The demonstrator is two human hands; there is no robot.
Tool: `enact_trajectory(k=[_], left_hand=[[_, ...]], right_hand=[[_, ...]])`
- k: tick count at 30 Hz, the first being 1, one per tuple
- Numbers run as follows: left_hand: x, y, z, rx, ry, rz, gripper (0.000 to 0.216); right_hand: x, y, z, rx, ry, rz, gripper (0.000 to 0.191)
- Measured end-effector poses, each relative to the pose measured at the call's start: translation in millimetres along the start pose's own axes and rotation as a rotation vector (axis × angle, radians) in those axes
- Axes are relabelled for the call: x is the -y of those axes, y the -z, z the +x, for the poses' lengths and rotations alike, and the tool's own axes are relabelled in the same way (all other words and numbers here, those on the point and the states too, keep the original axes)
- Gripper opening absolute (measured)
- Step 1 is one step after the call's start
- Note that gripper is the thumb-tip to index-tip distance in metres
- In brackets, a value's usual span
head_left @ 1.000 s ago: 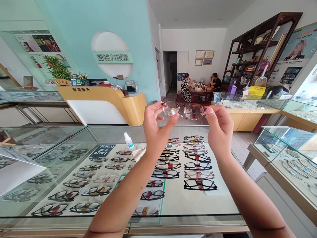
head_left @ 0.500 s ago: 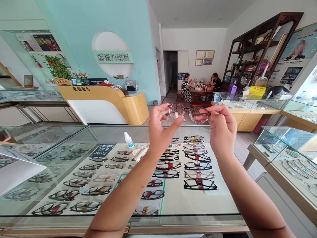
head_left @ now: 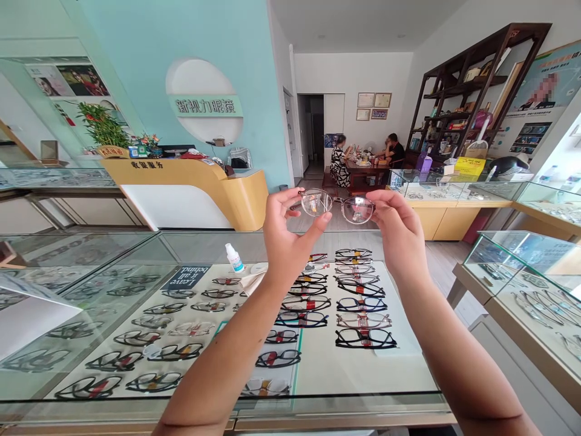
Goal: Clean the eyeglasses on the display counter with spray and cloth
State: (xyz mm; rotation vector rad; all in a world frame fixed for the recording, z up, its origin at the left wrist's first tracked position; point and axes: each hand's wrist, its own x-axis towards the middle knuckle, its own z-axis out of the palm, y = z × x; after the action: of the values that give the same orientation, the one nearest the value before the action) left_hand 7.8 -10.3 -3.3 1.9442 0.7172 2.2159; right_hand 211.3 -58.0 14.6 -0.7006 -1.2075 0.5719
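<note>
Two rim-pinches: my left hand (head_left: 284, 242) at nine o'clock, right hand (head_left: 399, 236) at three, on seemingly light, fragile thin brown-rimmed round spectacles (head_left: 357, 211).

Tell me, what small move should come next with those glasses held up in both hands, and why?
Probably a slight tilt of the glasses toward the light: the left hand and right hand pinch them by the rim ends, lenses facing the camera, well above the counter, where a cloth and spray bottle lie.
</note>
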Motion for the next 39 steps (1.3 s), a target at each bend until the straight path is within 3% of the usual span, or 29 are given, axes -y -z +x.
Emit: enact_trajectory(k=[6, 11, 16, 19, 28, 39], left_hand=[[1.8, -0.2, 0.3, 0.014, -0.076, 0.018, 0.066], [0.6, 6.5, 6.0, 0.111, -0.118, 0.035, 0.064], [-12.2, 11.6, 8.3, 0.251, -0.151, 0.141, 0.063], [-19.9, 11.8, 8.4, 0.303, -0.173, 0.153, 0.059], [-22.8, 13.8, 8.7, 0.325, -0.081, 0.145, 0.063], [-12.2, 6.2, 8.2, 0.381, 0.143, -0.204, 0.071]], right_hand=[[-1.8, -1.9, -1.3, 0.033, 0.027, 0.002, 0.018], [1.3, 3.0, 1.2, 0.066, 0.031, -0.120, 0.021], [4.5, 5.1, 1.9, 0.169, 0.244, -0.327, 0.012], [0.9, 5.1, 2.5, 0.229, 0.297, -0.421, 0.012], [-1.7, 13.0, 8.6, 0.364, 0.201, -0.393, 0.019], [0.0, 12.4, 10.0, 0.504, -0.039, -0.160, 0.031]])
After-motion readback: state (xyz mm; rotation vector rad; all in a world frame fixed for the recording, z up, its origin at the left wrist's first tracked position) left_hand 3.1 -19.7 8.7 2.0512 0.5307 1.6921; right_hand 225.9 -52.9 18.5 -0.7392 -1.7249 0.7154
